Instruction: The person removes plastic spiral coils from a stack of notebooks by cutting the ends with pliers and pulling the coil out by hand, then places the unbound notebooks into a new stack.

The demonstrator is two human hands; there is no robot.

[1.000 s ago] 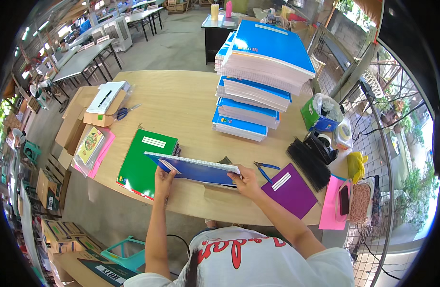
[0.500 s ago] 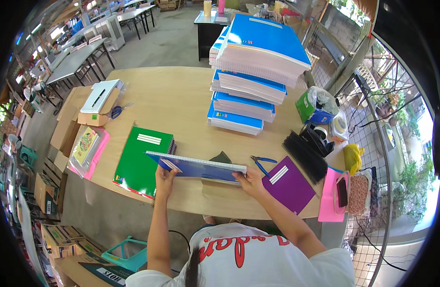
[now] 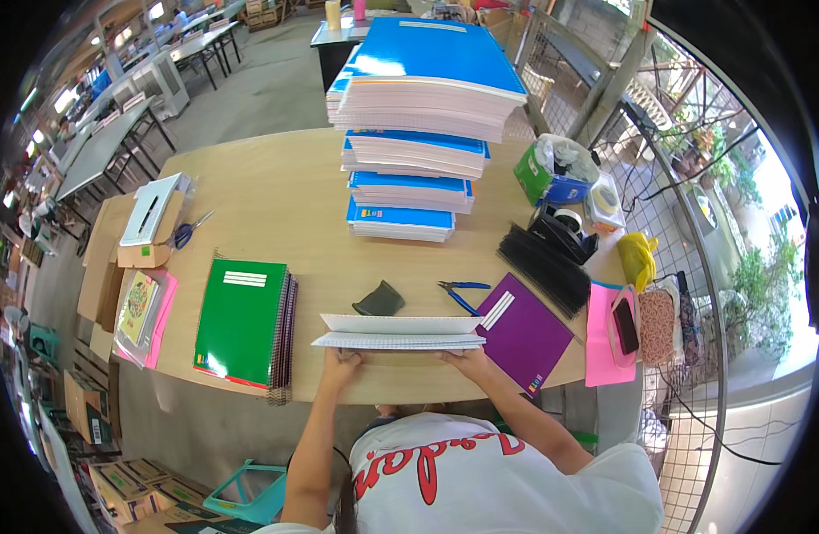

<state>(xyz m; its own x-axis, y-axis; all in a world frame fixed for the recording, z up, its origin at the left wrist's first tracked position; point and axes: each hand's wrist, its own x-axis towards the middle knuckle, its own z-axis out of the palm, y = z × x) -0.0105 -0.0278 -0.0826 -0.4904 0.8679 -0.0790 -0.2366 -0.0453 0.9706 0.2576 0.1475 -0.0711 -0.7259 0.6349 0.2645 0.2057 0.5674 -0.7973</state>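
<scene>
An unbound notebook (image 3: pixel 400 340) stands on edge over the table's near side, its white page edges facing up. A white sheet or cover leans apart from the block along the far side. My left hand (image 3: pixel 342 363) grips its left end and my right hand (image 3: pixel 467 360) its right end; both hands are closed, with fingers partly hidden by the paper. Just beyond lies a dark folded cloth-like piece (image 3: pixel 379 299), beside blue-handled pliers (image 3: pixel 465 295). A purple notebook cover (image 3: pixel 527 334) lies to the right. Green spiral notebooks (image 3: pixel 240 320) are stacked on the left.
Tall piles of blue-covered notebooks (image 3: pixel 427 98) stand at the far middle. Black binding coils (image 3: pixel 543 269), a tape dispenser (image 3: pixel 565 233) and a phone (image 3: pixel 625 326) on a pink folder lie right. Scissors (image 3: pixel 192 230) and a cardboard box (image 3: pixel 149 254) are at left.
The notebook, earlier tilted with its blue cover showing, is now level and edge-up, with a white sheet or cover parted from it. Both hands stay on it. The whole view has shifted.
</scene>
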